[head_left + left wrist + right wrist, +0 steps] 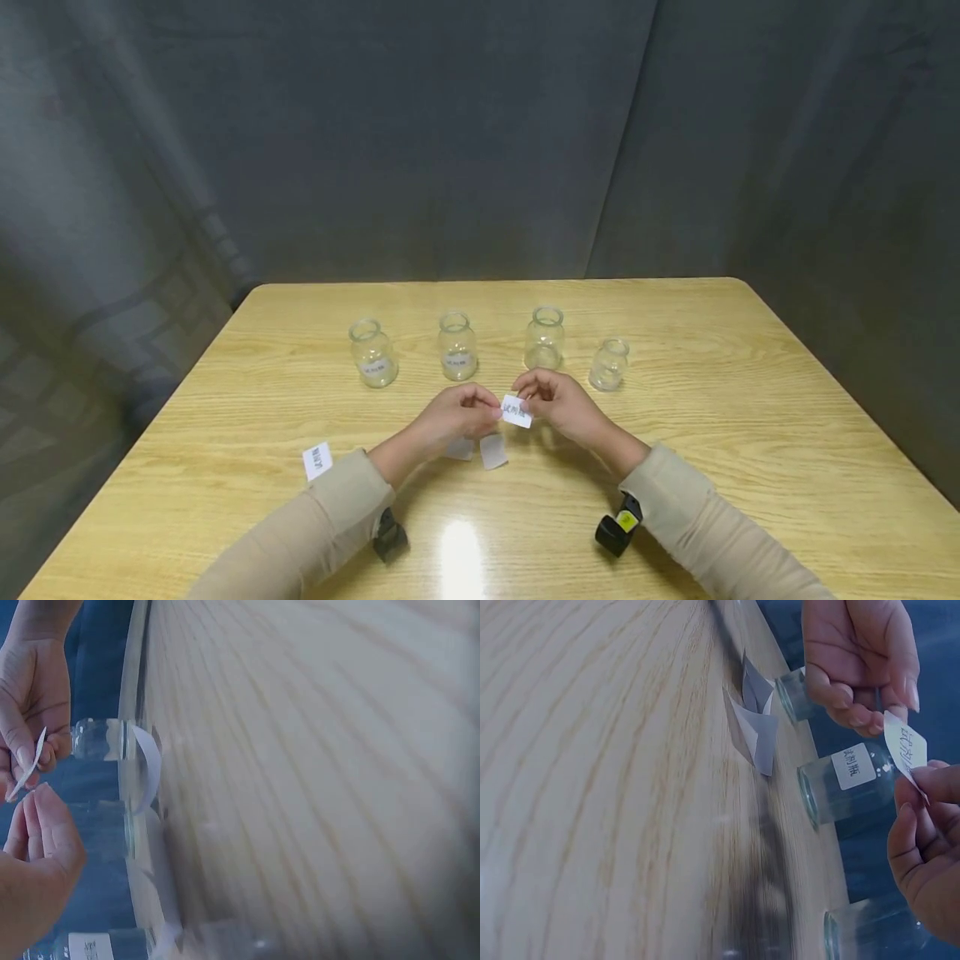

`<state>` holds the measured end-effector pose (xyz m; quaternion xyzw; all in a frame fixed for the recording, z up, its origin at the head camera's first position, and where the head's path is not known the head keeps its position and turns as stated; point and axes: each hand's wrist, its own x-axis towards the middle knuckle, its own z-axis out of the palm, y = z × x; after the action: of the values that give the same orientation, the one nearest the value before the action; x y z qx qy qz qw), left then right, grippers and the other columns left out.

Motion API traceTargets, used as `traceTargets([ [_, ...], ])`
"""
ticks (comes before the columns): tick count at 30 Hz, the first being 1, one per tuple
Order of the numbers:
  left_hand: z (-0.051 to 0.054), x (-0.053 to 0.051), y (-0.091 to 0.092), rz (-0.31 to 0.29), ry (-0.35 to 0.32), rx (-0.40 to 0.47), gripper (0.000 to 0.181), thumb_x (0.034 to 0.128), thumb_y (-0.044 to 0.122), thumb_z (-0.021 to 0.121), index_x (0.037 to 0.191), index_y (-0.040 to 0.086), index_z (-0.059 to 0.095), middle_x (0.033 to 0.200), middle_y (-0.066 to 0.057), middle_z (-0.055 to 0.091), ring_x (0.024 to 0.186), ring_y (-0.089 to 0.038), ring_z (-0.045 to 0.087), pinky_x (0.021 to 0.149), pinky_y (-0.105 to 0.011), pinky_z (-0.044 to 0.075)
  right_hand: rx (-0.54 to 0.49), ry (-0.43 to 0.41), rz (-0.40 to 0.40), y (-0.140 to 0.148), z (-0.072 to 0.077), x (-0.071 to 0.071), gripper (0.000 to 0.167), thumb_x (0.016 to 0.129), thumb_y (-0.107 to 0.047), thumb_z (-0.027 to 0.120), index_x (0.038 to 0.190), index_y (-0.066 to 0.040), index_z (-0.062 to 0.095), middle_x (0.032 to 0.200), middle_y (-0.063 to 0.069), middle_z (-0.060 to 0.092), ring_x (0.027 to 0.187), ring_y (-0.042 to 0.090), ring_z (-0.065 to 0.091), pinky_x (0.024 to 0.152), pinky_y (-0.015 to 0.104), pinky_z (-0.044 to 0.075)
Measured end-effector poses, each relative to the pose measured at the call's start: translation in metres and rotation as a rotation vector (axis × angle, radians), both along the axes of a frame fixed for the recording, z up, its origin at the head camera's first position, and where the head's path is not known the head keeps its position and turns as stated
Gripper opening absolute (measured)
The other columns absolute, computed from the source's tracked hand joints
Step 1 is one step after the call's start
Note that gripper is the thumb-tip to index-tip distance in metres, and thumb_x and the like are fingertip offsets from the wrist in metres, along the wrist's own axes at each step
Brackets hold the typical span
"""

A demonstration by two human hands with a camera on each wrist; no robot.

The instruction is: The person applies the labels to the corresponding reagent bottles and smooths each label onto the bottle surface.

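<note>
My right hand (564, 406) pinches a small white label (515, 411) with handwritten characters between thumb and fingers. Close by on its left is my left hand (454, 412), its fingers loosely bent with the tips at the label's edge. In the right wrist view, the left thumb stands apart from the other fingers, and the label (906, 746) is in the right fingers. Beyond the hands stand the glass jars: a labelled one (373, 354) at left, another labelled one (457, 347), a taller one (544, 338) and a small one (609, 365) at right.
Two curled pieces of white paper, one (493, 452) below the hands and one (460, 449) partly behind the left hand, lie on the wooden table (750, 433). Another written label (317, 459) lies by the left sleeve. Behind the table hangs a grey curtain (420, 142).
</note>
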<state>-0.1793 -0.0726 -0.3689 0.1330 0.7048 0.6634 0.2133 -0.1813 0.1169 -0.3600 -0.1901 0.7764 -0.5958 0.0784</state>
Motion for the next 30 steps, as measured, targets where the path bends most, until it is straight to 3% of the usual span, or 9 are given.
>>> traceTargets([
  [5,-0.002,-0.003,0.011,0.026,0.008,0.017,0.019,0.0805,0.001,0.056,0.095,-0.009,0.049,0.081,-0.007,0.052,0.079,-0.022,0.055,0.077,-0.033,0.048,0.022,0.016,-0.023,0.002,-0.002,0.000,0.019,0.077,0.009,0.054,0.096,0.009,0.053,0.081,0.011,0.057,0.070,0.016,0.050,0.059,0.024,0.045],
  [10,-0.004,-0.007,0.022,0.065,0.029,0.005,0.013,0.0808,0.000,0.055,0.091,-0.007,0.051,0.077,-0.006,0.051,0.077,-0.023,0.055,0.075,-0.034,0.048,0.046,0.021,-0.112,0.007,-0.006,-0.002,0.019,0.078,0.006,0.056,0.096,0.008,0.054,0.082,0.010,0.056,0.072,0.016,0.050,0.059,0.021,0.044],
  [15,-0.006,-0.014,0.031,0.116,0.019,0.007,0.013,0.0814,0.004,0.055,0.091,-0.005,0.052,0.077,-0.005,0.052,0.076,-0.021,0.056,0.074,-0.034,0.049,0.050,-0.033,-0.200,0.012,-0.008,-0.006,0.018,0.078,-0.003,0.060,0.092,0.007,0.053,0.078,0.006,0.053,0.069,0.015,0.049,0.059,0.023,0.044],
  [20,-0.007,-0.023,0.040,0.163,0.027,0.007,0.014,0.0824,0.006,0.055,0.090,-0.005,0.053,0.079,-0.006,0.055,0.071,-0.013,0.054,0.072,-0.032,0.049,0.021,-0.086,-0.267,0.015,-0.010,-0.010,0.013,0.079,-0.001,0.058,0.084,0.009,0.052,0.069,0.003,0.053,0.063,0.012,0.049,0.059,0.028,0.048],
  [26,-0.009,-0.036,0.051,0.224,0.070,-0.050,0.012,0.0825,0.008,0.056,0.087,-0.003,0.056,0.075,-0.006,0.056,0.067,-0.012,0.054,0.068,-0.031,0.050,-0.036,-0.111,-0.408,0.015,-0.010,-0.016,0.016,0.080,0.001,0.057,0.091,0.011,0.051,0.068,0.002,0.056,0.061,0.010,0.051,0.060,0.026,0.048],
  [30,-0.011,-0.045,0.057,0.252,0.102,-0.115,0.010,0.0820,0.010,0.057,0.083,0.001,0.057,0.072,-0.004,0.055,0.063,-0.012,0.051,0.062,-0.028,0.049,-0.051,-0.120,-0.504,0.014,-0.013,-0.022,0.015,0.080,-0.001,0.058,0.088,0.011,0.053,0.065,0.002,0.056,0.059,0.010,0.051,0.057,0.025,0.048],
])
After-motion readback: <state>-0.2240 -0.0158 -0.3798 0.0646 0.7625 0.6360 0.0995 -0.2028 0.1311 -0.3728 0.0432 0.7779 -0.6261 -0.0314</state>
